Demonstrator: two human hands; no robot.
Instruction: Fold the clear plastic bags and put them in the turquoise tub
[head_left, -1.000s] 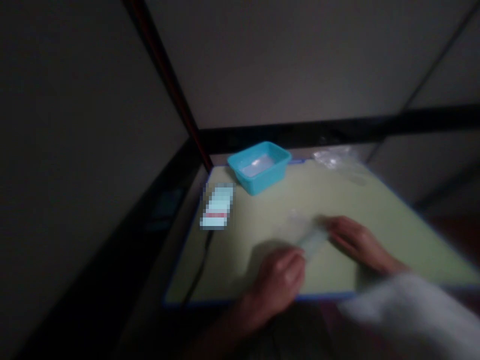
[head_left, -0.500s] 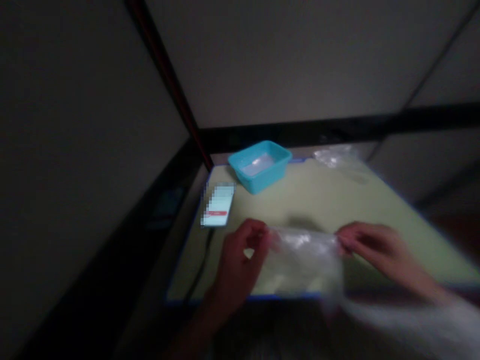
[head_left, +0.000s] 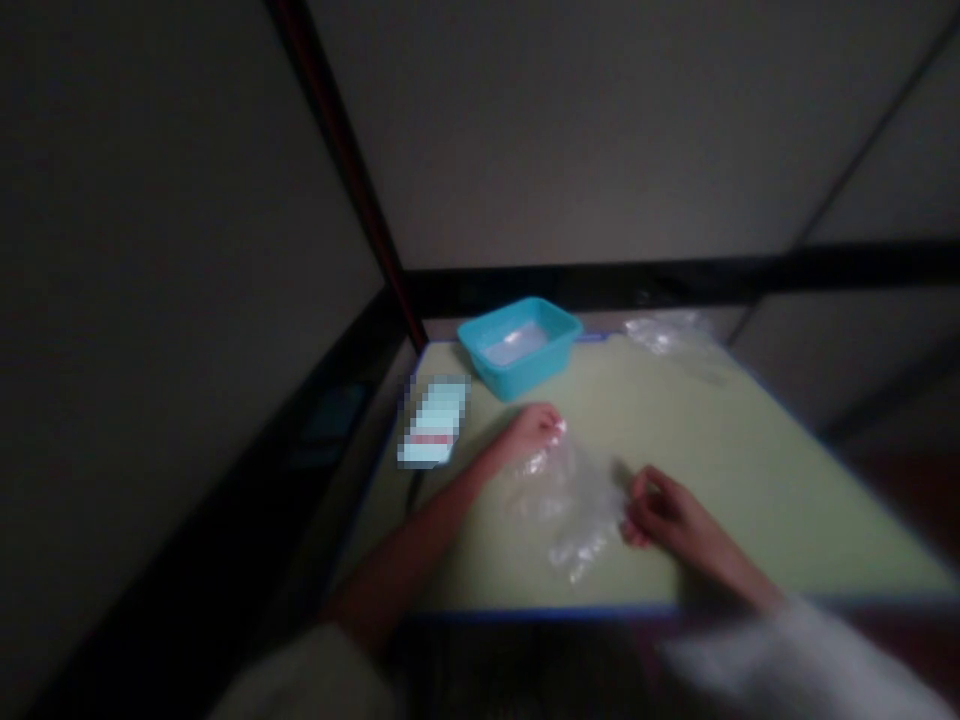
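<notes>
A clear plastic bag is spread between my two hands, low over the near middle of the table. My left hand is closed on the bag's upper left corner, reaching forward near the teal basket. Lower and to the right, my right hand has its fingers curled at the bag's right edge and appears to pinch it. The fingertips are partly blurred. Whether the bag rests on the table or hangs just above it, I cannot tell.
Beyond my left hand stands a teal plastic basket with something pale inside. A lit phone lies at the left with a dark cable. More clear plastic sits at the far right. The pale yellow table has blue edges and meets a wall.
My left hand has moved forward and slightly right with its corner of the bag. My right hand has come left and lower. The bag, earlier stretched level, now slants and lies lower.
</notes>
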